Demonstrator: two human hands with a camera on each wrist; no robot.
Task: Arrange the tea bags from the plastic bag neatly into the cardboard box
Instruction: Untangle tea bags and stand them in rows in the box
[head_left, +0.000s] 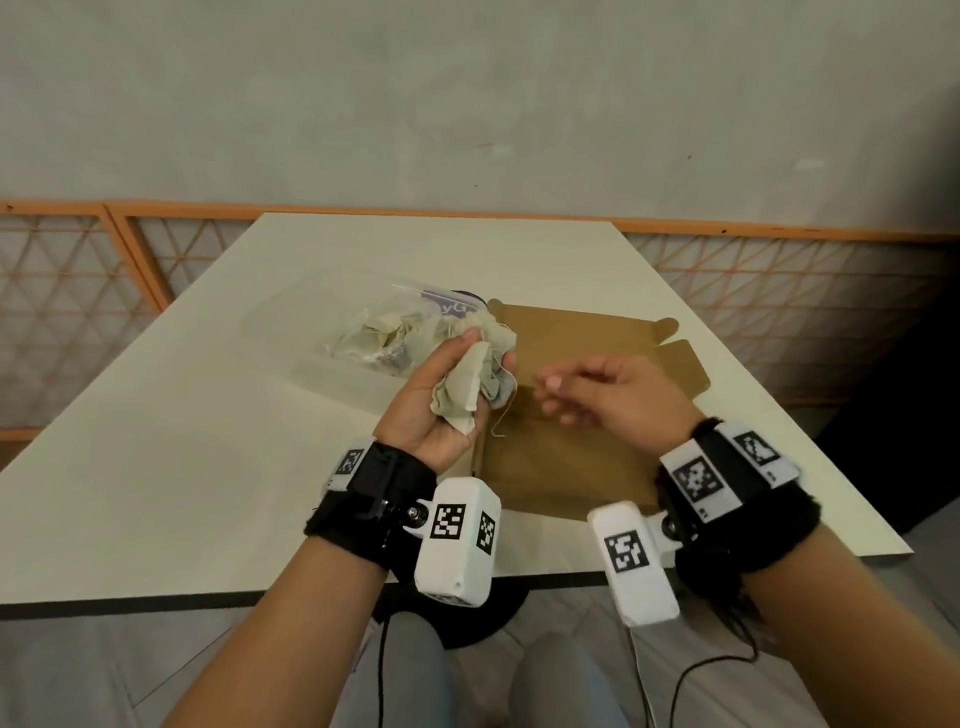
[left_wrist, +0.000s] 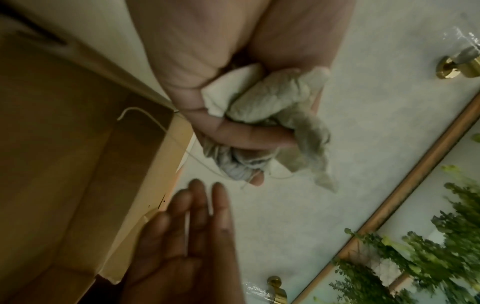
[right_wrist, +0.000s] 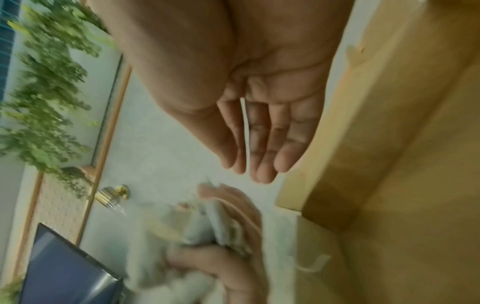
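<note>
My left hand (head_left: 441, 395) grips a crumpled bunch of pale green tea bags (head_left: 470, 387) above the left edge of the open brown cardboard box (head_left: 566, 457); thin strings dangle from the bunch. In the left wrist view the tea bags (left_wrist: 275, 107) are squeezed between thumb and fingers. My right hand (head_left: 608, 395) hovers over the box with fingers straight and relaxed, holding nothing; its fingers (right_wrist: 262, 144) point toward the left hand. A clear plastic bag (head_left: 379, 332) with more tea bags lies on the table left of the box.
The white table (head_left: 208, 467) carries the box and the bag. An orange-framed lattice railing (head_left: 779, 291) runs behind it. My knees show below the table's near edge.
</note>
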